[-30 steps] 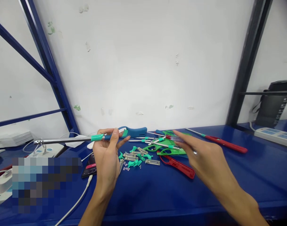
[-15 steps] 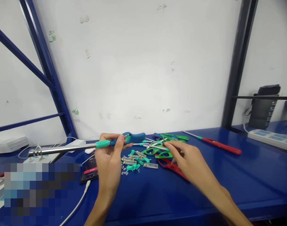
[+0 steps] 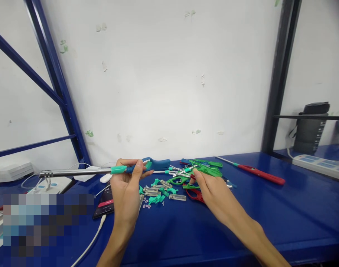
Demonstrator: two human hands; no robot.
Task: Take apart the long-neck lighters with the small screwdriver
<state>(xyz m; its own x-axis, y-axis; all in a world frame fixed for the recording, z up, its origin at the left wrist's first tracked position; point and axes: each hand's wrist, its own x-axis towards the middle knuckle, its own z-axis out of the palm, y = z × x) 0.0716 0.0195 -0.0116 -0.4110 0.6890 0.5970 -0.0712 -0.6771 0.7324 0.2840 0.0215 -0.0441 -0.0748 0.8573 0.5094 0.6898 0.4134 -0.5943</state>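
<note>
My left hand (image 3: 127, 189) is closed around a blue long-necked lighter (image 3: 158, 164), thumb on top near its teal trigger. The lighter's metal tube (image 3: 77, 172) points left, with a teal collar at its base. At the pile of parts, my right hand (image 3: 214, 194) has thumb and fingers pinched together; what lies between them is hidden. Green handle shells (image 3: 211, 170) and a red handle shell (image 3: 195, 194) lie around those fingers. Between my hands are clear fuel tanks (image 3: 177, 197), teal triggers (image 3: 157, 199) and tiny pale pieces (image 3: 147, 206).
A red lighter (image 3: 261, 174) lies on the blue table (image 3: 180, 237) to the right. On the left are a phone (image 3: 104, 204), a white cable (image 3: 91, 241) and a power strip (image 3: 54, 184). Another power strip (image 3: 316, 165) is at far right.
My right hand has shifted slightly down and left at the pile, and its fingers sit lower among the shells. My left hand still holds the blue lighter, moved slightly left.
</note>
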